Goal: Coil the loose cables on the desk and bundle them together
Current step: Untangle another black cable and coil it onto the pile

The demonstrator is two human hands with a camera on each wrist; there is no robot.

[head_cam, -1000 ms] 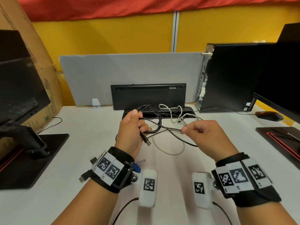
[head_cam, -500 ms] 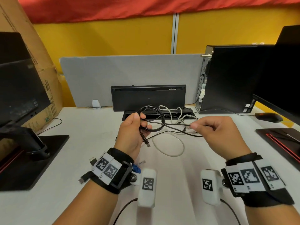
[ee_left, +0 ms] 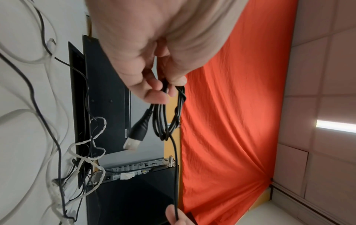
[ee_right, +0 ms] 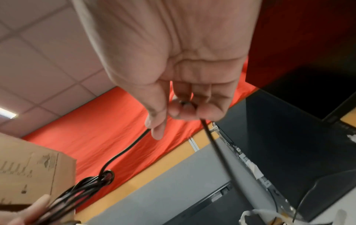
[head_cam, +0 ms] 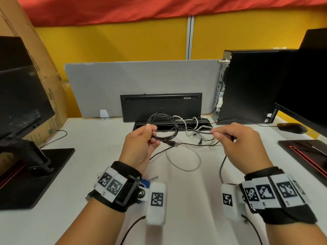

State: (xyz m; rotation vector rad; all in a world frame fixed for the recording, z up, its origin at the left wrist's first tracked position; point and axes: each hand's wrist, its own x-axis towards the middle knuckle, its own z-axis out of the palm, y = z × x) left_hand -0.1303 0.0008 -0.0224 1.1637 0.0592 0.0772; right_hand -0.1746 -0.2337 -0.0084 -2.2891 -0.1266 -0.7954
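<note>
**Black USB cable: tail drawn right for the next loop**

We noted that the right hand [head_cam: 235, 140] had moved further right than a second before, pinching the free run of the black USB cable [head_cam: 163, 128] and pulling it nearly taut. The left hand [head_cam: 141, 144] kept its grasp on the finished loops, held above the desk [head_cam: 88, 156], the USB plug [ee_left: 134, 137] hanging beneath. We judged the first coil close to done. The white cables [head_cam: 184, 163] lay uncoiled on the desk below.
</note>
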